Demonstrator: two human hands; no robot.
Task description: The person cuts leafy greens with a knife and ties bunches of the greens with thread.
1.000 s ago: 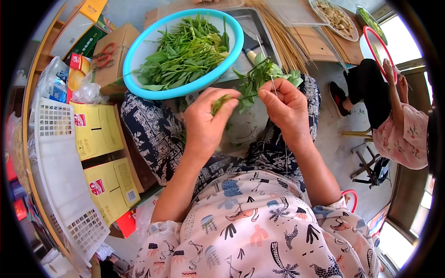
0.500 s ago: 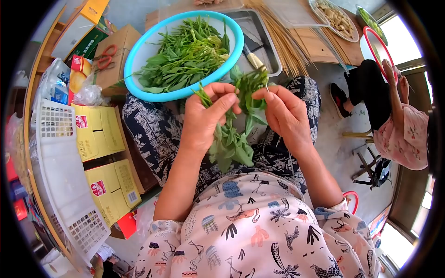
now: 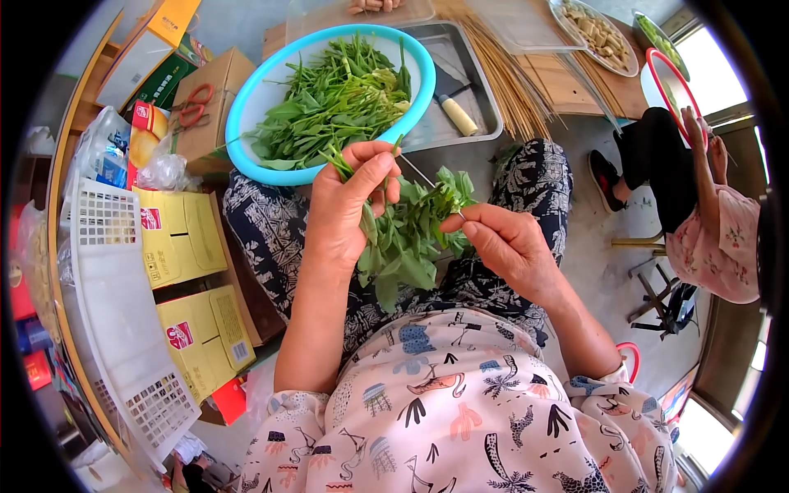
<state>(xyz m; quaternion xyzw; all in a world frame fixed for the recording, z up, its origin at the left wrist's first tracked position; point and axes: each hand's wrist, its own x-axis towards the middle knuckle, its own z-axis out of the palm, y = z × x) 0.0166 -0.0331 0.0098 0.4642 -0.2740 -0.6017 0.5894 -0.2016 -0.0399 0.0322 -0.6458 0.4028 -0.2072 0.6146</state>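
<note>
Between my hands a thin skewer (image 3: 417,171) runs through a bunch of leafy greens (image 3: 411,246), whose leaves hang over my lap. My right hand (image 3: 509,246) pinches the skewer's near end, just right of the bunch. Several green stems (image 3: 335,161) stick out of my closed left hand (image 3: 349,201), which is by the skewer's far end; its fingertips are partly hidden. Just beyond, a white basin with a blue rim (image 3: 428,70) holds a heap of loose leafy greens (image 3: 337,115).
A metal tray (image 3: 491,103) with a pale-handled tool (image 3: 457,115) lies behind the basin, beside many bamboo skewers (image 3: 509,82). Red scissors (image 3: 196,105) rest on a cardboard box (image 3: 218,82) at left, above yellow cartons (image 3: 185,238). Another person (image 3: 711,238) sits at right.
My right hand has come down and slightly left with the greens on the skewer. My left hand has shifted left with its stems, exposing a bare length of skewer.
</note>
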